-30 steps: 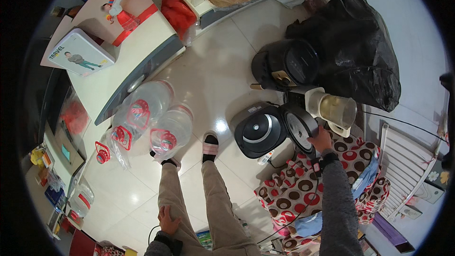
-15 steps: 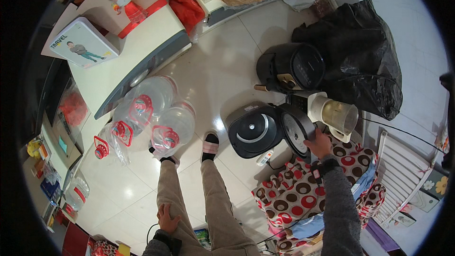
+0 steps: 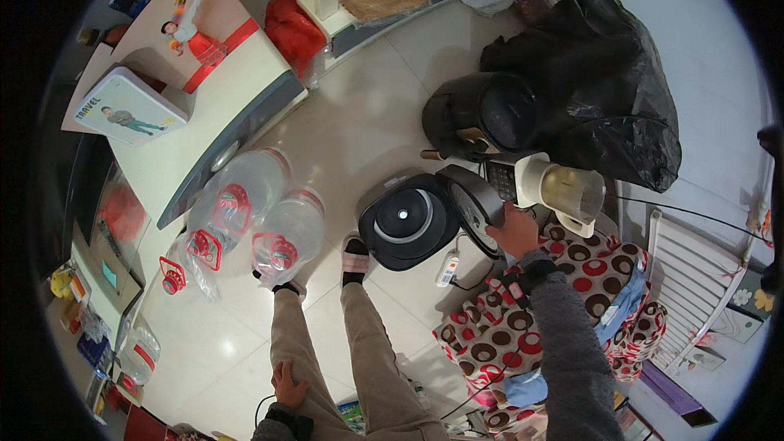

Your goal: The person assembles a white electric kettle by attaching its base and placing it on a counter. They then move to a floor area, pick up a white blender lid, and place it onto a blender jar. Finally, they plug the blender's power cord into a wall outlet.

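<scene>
A black rice cooker (image 3: pixel 388 255) stands on the floor just beyond my right foot, its round inner pot exposed. Its lid (image 3: pixel 467 211) is tilted up on the right side. The fingers of my right hand (image 3: pixel 516 231) are closed on the outer edge of that lid. My left hand (image 3: pixel 288 385) rests on my left thigh with fingers apart, holding nothing. A white power strip (image 3: pixel 448 268) lies beside the cooker, below the lid. Close to my right hand is a cream blender (image 3: pixel 536 180) with a clear jug.
A black air fryer (image 3: pixel 490 114) and a large black plastic bag (image 3: pixel 588 90) stand beyond the cooker. Large clear water bottles (image 3: pixel 286 224) with red handles are left of my feet. A dotted cloth (image 3: pixel 498 343) covers something on the right, near a white radiator (image 3: pixel 694 294).
My right hand has moved left together with the lid, and the rice cooker sits further left, nearer my right foot. More of the power strip shows. My left hand stays on my thigh.
</scene>
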A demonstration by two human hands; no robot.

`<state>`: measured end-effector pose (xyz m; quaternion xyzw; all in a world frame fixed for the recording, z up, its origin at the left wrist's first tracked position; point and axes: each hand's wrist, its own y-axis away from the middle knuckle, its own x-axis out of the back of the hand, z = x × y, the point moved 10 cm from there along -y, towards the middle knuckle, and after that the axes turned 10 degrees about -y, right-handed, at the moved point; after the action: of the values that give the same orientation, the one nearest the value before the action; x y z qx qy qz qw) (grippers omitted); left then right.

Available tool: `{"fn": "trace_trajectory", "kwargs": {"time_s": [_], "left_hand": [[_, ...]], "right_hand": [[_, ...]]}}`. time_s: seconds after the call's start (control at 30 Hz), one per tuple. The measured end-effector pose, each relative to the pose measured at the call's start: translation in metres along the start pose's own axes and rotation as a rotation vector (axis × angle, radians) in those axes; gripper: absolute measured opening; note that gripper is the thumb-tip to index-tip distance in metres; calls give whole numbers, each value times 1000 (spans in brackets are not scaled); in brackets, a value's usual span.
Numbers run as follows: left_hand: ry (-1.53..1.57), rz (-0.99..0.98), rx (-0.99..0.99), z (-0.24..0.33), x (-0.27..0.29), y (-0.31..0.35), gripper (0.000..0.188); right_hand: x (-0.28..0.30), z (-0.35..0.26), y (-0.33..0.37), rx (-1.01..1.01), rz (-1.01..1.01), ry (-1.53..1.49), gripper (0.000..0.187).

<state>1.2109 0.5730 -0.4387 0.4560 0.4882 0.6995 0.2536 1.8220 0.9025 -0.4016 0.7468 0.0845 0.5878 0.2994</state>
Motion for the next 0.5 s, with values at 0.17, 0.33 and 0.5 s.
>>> {"fn": "trace_trajectory", "kwargs": {"time_s": [0.17,0.33,0.5], "left_hand": [[14,-29,-45,-8,-7,-4,80],[9,-64,-96,-7,-4,-4,77],[-97,-151,-133,-9,-3,-1,63]], "right_hand": [[-8,4,9,-127,-52,-148,60],[7,8,37,-59,157,-347,71],[9,28,98,-38,335,-504,63]]}}
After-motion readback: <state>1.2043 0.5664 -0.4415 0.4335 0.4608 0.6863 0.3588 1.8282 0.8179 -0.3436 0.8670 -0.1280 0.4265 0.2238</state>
